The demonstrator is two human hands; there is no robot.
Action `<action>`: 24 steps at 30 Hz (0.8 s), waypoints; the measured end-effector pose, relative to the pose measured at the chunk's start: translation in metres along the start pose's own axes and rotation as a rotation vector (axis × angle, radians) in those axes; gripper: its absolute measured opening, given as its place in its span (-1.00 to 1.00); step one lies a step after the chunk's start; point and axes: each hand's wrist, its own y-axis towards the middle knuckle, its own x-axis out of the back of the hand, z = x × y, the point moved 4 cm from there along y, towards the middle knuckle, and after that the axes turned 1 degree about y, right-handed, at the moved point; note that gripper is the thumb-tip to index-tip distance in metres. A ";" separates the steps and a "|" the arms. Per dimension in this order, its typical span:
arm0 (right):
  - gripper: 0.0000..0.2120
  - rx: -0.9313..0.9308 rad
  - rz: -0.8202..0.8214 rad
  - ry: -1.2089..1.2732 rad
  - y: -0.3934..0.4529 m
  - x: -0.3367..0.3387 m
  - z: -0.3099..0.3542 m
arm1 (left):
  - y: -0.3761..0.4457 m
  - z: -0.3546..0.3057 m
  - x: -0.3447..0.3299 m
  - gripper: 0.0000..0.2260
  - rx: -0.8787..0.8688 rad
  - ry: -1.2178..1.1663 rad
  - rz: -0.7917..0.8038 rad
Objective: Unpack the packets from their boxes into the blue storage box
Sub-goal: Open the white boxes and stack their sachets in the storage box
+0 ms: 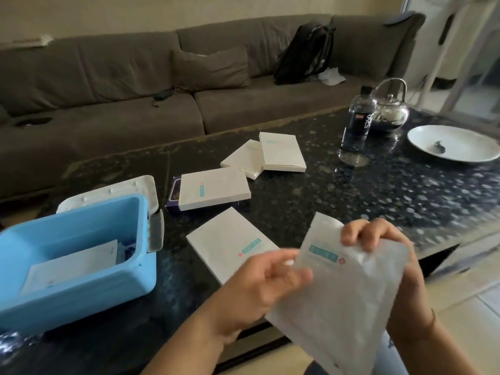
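Observation:
A white packet [341,290] with a teal label is held up at the lower right. My right hand [378,239] grips its top edge, fingers curled over it. My left hand [270,277] is at its left edge with fingers loosely bent; motion blur hides whether they pinch it. The blue storage box [135,266] stands open at the left with white packets [73,263] lying inside. A white box [230,244] lies flat on the table just behind my left hand. Three more white boxes [213,188] [244,159] [281,151] lie farther back.
The box's white lid [113,190] lies behind it. On the dark speckled table [378,190] stand a water bottle [357,123], a glass teapot [389,112] and a white plate [454,143] at the far right. A brown sofa [135,98] with a black backpack [305,55] runs behind.

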 end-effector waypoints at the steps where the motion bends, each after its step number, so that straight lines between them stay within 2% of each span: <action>1: -0.66 -0.027 0.030 0.047 0.005 -0.007 0.001 | 0.002 0.002 -0.006 -0.65 0.090 -0.087 0.084; 3: -0.55 -0.071 0.023 0.069 0.014 -0.019 0.001 | 0.005 0.008 -0.011 -0.70 0.180 -0.259 0.132; 5: -0.49 -0.125 -0.115 0.014 0.017 -0.023 -0.005 | 0.003 0.010 -0.010 -0.73 0.172 -0.408 0.052; 7: -0.77 -0.213 -0.286 -0.166 0.010 -0.020 -0.020 | 0.001 0.011 0.000 -0.78 0.140 -0.491 -0.163; 8: -0.76 -0.275 -0.332 -0.228 0.004 -0.022 -0.029 | 0.000 0.010 0.007 -0.79 0.121 -0.526 -0.286; 10: -0.40 -0.398 -0.354 -0.214 -0.009 -0.031 -0.046 | -0.007 0.006 0.020 -0.71 0.082 -0.562 -0.493; 12: -0.26 -0.461 -0.343 -0.206 -0.015 -0.052 -0.050 | -0.015 0.002 0.028 -0.62 0.060 -0.545 -0.609; 14: -0.34 -0.484 -0.248 -0.271 -0.014 -0.073 -0.051 | -0.020 0.003 0.032 -0.67 0.079 -0.535 -0.677; 16: -0.58 -0.514 -0.199 -0.289 -0.012 -0.089 -0.053 | -0.026 0.003 0.034 -0.76 0.093 -0.572 -0.723; 17: -0.63 -0.526 -0.174 -0.291 -0.011 -0.095 -0.055 | -0.030 0.002 0.036 -0.80 0.096 -0.602 -0.740; 20: -0.69 -0.603 -0.134 -0.270 -0.005 -0.112 -0.055 | -0.044 -0.002 0.055 -0.86 0.058 -0.628 -0.794; 24: -0.77 -0.668 -0.074 -0.242 0.002 -0.132 -0.055 | -0.075 -0.011 0.096 -0.64 -0.072 -0.425 -0.870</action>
